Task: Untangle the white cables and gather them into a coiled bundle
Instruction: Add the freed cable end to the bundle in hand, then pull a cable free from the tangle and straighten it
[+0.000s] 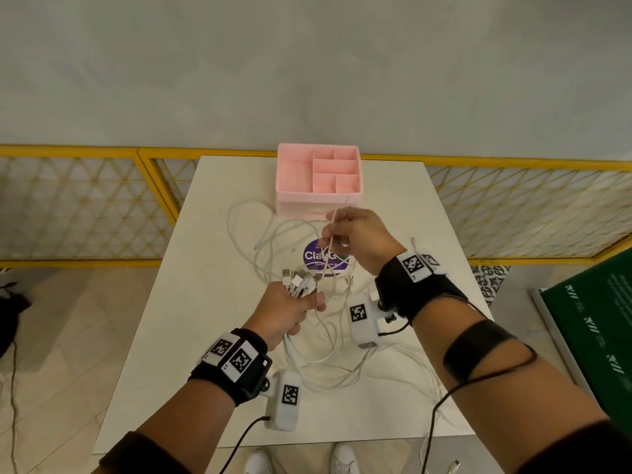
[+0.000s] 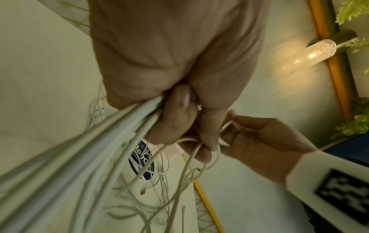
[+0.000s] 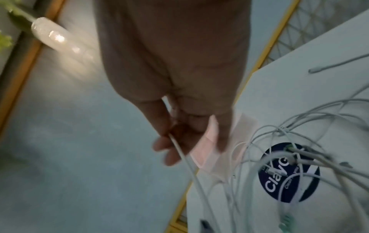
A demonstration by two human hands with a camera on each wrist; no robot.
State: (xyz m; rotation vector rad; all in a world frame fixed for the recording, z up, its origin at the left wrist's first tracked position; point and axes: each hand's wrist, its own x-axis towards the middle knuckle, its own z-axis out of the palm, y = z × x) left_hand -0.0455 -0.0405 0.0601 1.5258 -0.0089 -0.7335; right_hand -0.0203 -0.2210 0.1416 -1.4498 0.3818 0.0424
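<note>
Two hands: both over the white table.
Organizer: pink organizer at far edge.
Cables: white cables loose mid-table, across the purple sticker.
Left hand: I fist several plug ends.
Right hand: I pinch one strand, raised.

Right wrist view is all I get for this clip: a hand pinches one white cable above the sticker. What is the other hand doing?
Observer: The left hand has a grip on a bunch of white cables just below their plugs, which fan out above the fist.
Operator: Do the hands touch?
Observer: No. In the head view the right hand is apart from it, farther back, near the pink organizer.
Operator: Is anything stored in the organizer?
Observer: Its compartments look empty from above.
</note>
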